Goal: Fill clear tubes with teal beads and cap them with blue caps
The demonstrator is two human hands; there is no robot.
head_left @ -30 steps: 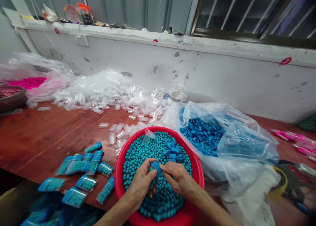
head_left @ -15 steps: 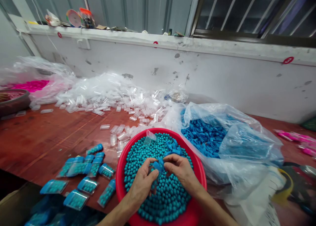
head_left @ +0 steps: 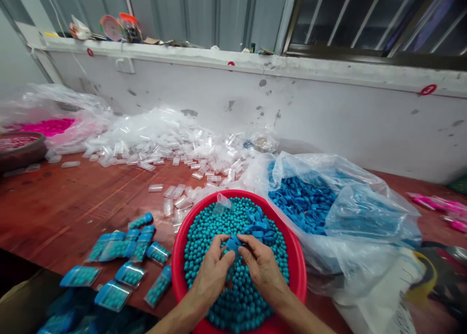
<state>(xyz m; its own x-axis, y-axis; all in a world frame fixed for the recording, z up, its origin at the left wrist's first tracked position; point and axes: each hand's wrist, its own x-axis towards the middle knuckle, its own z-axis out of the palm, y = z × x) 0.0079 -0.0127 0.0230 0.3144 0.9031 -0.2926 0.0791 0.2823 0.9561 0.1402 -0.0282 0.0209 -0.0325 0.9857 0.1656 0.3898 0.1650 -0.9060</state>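
Over a red basin (head_left: 178, 266) of teal beads (head_left: 204, 227), my left hand (head_left: 213, 268) is closed on a small clear container with teal beads in it, partly hidden by the fingers. My right hand (head_left: 260, 261) pinches a blue cap (head_left: 233, 244) at the container's top, and the two hands nearly touch. Several loose blue caps (head_left: 259, 224) lie on the beads behind my right hand. A clear empty container (head_left: 222, 202) rests near the basin's back rim.
Filled containers (head_left: 113, 294) with blue caps lie left of the basin. Clear containers (head_left: 156, 139) are heaped along the wall. An open plastic bag (head_left: 372, 202) of blue caps stands right. Pink parts (head_left: 51, 126) and a bowl (head_left: 25, 156) are far left.
My right hand has come in closer to my left and turned, its fingers now at the blue cap. The loose caps behind it show more fully.
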